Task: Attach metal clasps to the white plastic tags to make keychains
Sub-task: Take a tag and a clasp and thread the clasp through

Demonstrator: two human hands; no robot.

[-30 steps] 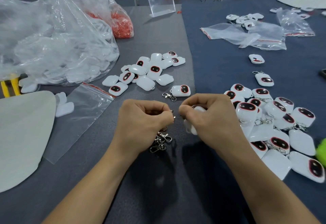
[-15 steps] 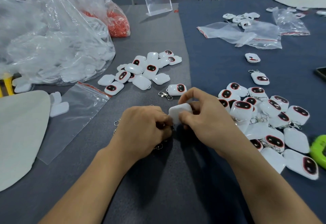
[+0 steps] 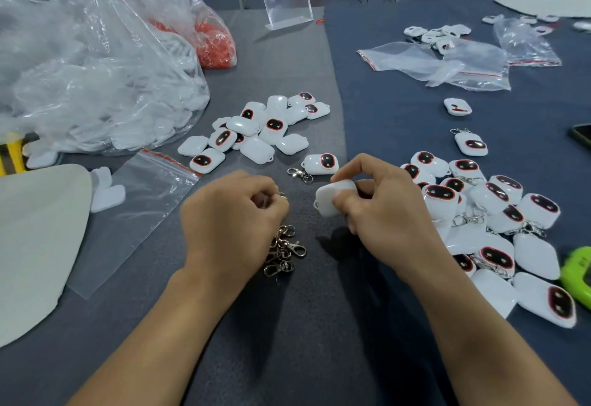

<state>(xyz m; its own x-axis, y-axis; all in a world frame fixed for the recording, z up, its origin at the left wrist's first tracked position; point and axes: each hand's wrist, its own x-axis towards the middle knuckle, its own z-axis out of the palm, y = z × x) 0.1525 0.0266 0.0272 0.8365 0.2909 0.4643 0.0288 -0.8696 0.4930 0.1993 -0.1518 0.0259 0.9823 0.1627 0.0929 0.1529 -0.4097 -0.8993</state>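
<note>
White plastic tags [image 3: 256,130] lie in heaps on the wide cloth-covered table [image 3: 287,341], grey on its left half and dark blue on its right. At the far left sits a big crumpled clear plastic bag [image 3: 96,69] with more white shapes dim inside it, and in front of that a pale flat rounded board [image 3: 35,239]. On the blue half spreads a broad heap of tags with clasps [image 3: 499,220] — most show a dark oval face ringed in red, some lie blank side up. The smaller loose heap lies on the grey half, beyond the hands. The right hand [image 3: 387,217] grips one blank white tag [image 3: 331,197] between thumb and curled fingers. The left hand [image 3: 233,217], near it but not touching, has its fingers curled in over a small metal clasp [image 3: 280,194] — only a glint of it shows. Just beside that hand lies a little pile of silver metal clasps [image 3: 284,252]. One single clasp [image 3: 299,174] touches a face-up tag [image 3: 321,164] beyond.
</note>
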